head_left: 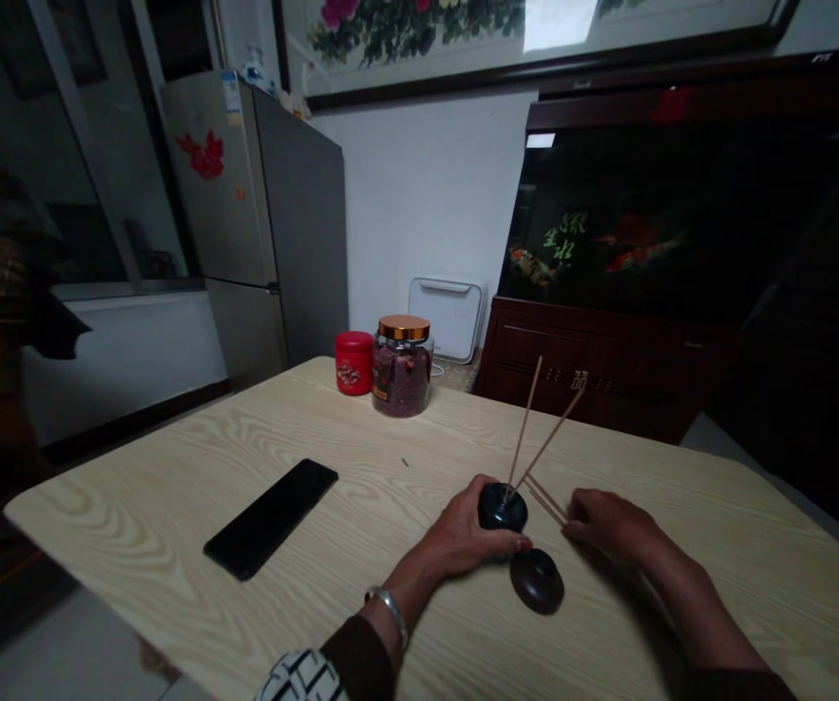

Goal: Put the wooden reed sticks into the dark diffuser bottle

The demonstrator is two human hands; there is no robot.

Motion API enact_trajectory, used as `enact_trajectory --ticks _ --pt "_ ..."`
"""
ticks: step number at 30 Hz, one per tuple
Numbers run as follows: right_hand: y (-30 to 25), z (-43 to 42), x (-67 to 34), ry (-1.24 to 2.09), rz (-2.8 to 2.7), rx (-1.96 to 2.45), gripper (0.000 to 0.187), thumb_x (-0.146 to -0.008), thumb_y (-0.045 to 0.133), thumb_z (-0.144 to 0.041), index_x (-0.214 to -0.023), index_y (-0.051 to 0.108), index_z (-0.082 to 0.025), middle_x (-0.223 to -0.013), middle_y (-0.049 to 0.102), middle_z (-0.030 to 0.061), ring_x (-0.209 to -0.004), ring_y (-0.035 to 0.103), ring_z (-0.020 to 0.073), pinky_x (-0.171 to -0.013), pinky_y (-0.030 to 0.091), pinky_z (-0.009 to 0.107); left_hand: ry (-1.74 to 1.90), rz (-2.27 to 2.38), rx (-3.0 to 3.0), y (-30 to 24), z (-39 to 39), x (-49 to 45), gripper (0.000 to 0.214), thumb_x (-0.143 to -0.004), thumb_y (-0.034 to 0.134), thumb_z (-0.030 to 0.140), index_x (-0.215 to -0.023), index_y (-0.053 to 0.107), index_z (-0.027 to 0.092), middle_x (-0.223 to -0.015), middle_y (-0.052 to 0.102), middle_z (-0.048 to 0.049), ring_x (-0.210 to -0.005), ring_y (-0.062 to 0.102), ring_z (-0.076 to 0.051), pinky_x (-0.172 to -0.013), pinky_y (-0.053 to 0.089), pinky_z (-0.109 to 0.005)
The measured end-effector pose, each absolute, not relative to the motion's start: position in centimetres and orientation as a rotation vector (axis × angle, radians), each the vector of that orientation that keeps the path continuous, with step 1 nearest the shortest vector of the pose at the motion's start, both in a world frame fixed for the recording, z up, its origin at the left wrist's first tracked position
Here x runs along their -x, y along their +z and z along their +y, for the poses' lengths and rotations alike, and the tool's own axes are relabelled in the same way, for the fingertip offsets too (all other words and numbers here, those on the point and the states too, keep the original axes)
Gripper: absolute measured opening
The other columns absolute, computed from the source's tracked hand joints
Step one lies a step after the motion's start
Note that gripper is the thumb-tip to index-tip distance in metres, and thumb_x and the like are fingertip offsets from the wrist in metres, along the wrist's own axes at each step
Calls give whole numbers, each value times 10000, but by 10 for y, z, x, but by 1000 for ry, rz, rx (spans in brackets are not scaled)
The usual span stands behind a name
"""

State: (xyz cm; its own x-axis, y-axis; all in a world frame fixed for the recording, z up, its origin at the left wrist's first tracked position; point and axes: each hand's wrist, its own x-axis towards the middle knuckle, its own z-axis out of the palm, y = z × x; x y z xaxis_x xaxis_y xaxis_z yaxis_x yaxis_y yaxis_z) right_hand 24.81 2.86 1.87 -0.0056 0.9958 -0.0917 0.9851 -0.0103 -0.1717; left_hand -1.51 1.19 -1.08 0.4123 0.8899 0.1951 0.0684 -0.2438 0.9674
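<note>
A small dark round pot (504, 510) sits on the table with two thin sticks (528, 428) standing tilted out of its narrow mouth. My left hand (463, 526) is wrapped round the pot from the left, thumb in front and fingers behind. To the right, my right hand (613, 526) pinches more thin sticks (547, 501), whose far ends point toward the pot. How many it holds I cannot tell. A dark domed lid (536, 581) with a knob lies in front of the pot, close below my left thumb.
On the light wood table (361, 545) lies a black phone (272, 518) at left. Toward the back stand a red canister (353, 363) and a clear jar (403, 368) with a copper-coloured lid. A tiny brown bit (404, 462) lies mid-table. Behind are a fridge (303, 214) and an aquarium (631, 214).
</note>
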Motion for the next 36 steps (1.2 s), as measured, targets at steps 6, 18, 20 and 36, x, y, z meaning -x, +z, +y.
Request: enact_trajectory --ticks 6,18,20,36 --pt "8 30 -246 366 -2180 2164 92 -741 617 -232 -812 670 -207 -891 705 59 -804 623 196 -633 348 270 990 861 -1631 -13 13 14 625 -590 870 381 -1113 582 193 -971 632 -21 -881 558 -183 -741 426 -264" --pt "23 27 -244 343 -2138 2087 116 -779 574 -221 -722 671 -190 -809 698 57 -741 608 179 -625 371 266 982 850 -1652 -12 11 16 612 -615 854 390 -1117 573 184 -971 625 -16 -877 554 -173 -734 421 -254" --pt "41 23 -249 433 -2082 1927 148 -788 576 -255 -682 649 -182 -724 676 43 -686 596 169 -614 397 265 981 844 -1647 -13 12 16 608 -613 855 393 -1110 575 183 -968 625 -16 -875 554 -173 -731 420 -253" --pt "112 -11 -188 415 -1068 957 255 -719 802 -373 -848 676 -192 -786 678 25 -705 646 141 -502 525 190 986 851 -1639 -14 13 15 618 -607 861 393 -1117 581 184 -977 635 -25 -885 565 -183 -735 421 -258"
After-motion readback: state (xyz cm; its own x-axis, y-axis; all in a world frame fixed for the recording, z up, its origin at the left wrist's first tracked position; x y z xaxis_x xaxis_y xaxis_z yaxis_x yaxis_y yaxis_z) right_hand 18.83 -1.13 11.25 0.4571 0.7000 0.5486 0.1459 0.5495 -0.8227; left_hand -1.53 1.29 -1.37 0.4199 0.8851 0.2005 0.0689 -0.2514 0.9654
